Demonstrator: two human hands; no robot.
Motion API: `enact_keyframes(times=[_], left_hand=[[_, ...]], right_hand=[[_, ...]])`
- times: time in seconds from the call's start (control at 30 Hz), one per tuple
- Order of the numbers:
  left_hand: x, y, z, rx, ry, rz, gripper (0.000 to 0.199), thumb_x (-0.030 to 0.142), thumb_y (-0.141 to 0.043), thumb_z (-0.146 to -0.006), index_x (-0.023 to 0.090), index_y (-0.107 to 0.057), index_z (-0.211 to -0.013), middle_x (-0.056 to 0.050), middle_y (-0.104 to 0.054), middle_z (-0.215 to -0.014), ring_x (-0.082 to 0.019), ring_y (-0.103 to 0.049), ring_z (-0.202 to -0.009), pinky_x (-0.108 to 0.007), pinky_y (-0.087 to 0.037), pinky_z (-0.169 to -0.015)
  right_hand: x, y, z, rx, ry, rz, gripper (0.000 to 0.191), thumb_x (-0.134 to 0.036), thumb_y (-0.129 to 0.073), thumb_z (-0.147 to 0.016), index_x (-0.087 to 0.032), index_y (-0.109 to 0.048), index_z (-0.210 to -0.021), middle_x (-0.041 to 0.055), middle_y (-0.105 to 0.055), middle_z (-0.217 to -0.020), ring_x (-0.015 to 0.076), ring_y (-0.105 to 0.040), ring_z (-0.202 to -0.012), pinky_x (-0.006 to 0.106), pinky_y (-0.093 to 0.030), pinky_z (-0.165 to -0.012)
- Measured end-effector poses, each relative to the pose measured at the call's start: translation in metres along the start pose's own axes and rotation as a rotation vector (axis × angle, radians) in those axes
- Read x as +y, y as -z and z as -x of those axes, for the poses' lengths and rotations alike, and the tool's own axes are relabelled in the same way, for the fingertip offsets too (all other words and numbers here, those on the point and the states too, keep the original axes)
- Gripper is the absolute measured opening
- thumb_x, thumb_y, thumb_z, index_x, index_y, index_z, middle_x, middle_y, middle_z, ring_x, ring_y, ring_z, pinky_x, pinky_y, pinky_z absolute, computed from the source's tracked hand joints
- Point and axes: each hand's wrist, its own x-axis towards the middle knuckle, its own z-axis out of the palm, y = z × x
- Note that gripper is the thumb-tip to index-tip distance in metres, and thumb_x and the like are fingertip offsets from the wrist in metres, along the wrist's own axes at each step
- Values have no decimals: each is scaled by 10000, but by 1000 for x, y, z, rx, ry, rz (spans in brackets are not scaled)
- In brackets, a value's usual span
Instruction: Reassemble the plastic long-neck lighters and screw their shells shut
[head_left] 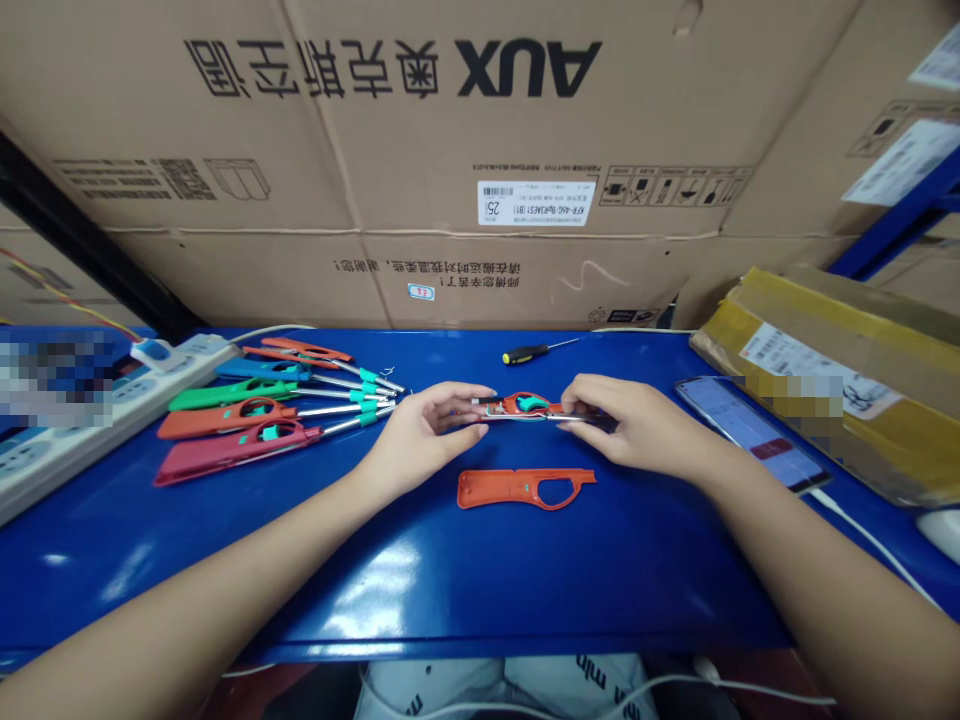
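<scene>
An opened orange lighter (517, 406) lies between my hands, its inner parts and a green trigger showing. My left hand (431, 430) holds its handle end, fingers behind and thumb in front. At the other end, my right hand (619, 415) pinches the metal rod where it meets the body. Nearer to me, a loose orange half-shell (517, 488) rests on the blue table with its inside up. Beyond the lighter is a black and yellow screwdriver (529, 354).
Several lighters (240, 450) in red, orange, green and blue lie at the left beside a white power strip (90, 410). To the right are a phone (750, 430) with a cable and a taped box (847, 370). A large carton (420, 130) stands behind the blue table (600, 580).
</scene>
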Motion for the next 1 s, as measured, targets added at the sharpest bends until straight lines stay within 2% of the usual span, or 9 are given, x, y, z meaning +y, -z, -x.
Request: enact_keyframes(times=[0.2, 0.47, 0.67, 0.8, 1.0], left_hand=[[4, -2, 1, 0, -3, -20, 394, 256, -775, -786, 147, -671, -1150, -102, -744, -1182, -222, -714, -1088, -406, -562, -1037], [8, -5, 3, 24, -1, -107, 281, 325, -741, -835, 157, -736, -1061, -69, -777, -1088, -213, -739, -980, -359, -600, -933], [8, -4, 4, -20, 53, -136, 295, 358, -707, -853, 145, -744, -1053, -70, -794, -969, -206, -756, -848, -345, -616, -836], [5, -4, 4, -39, 37, -208, 318, 368, -715, -843, 163, -747, -1084, -63, -795, -937, -196, -747, -784, -326, -610, -753], [5, -4, 4, -46, 45, -173, 332, 363, -723, -834, 169, -744, -1102, -64, -795, -980, -189, -750, -820, -323, -607, -792]], right_hand=[[2, -2, 0, -22, 3, 6, 75, -300, -561, -943, -225, -560, -935, 18, -632, -882, 154, -553, -751, 277, -406, -674], [-2, -1, -1, -36, 2, -77, 164, -378, -595, -939, -214, -590, -953, 16, -637, -906, 149, -555, -783, 271, -407, -709], [-4, 3, -3, -171, -29, -254, 287, -433, -501, -994, -197, -624, -884, -5, -620, -775, 131, -513, -687, 267, -392, -663], [-5, 5, -2, -254, -95, -342, 352, -482, -479, -992, -189, -629, -868, -17, -577, -718, 123, -469, -637, 258, -373, -607], [-6, 5, -3, -278, -138, -353, 404, -500, -454, -993, -185, -584, -777, -34, -490, -646, 110, -395, -582, 255, -325, -561]])
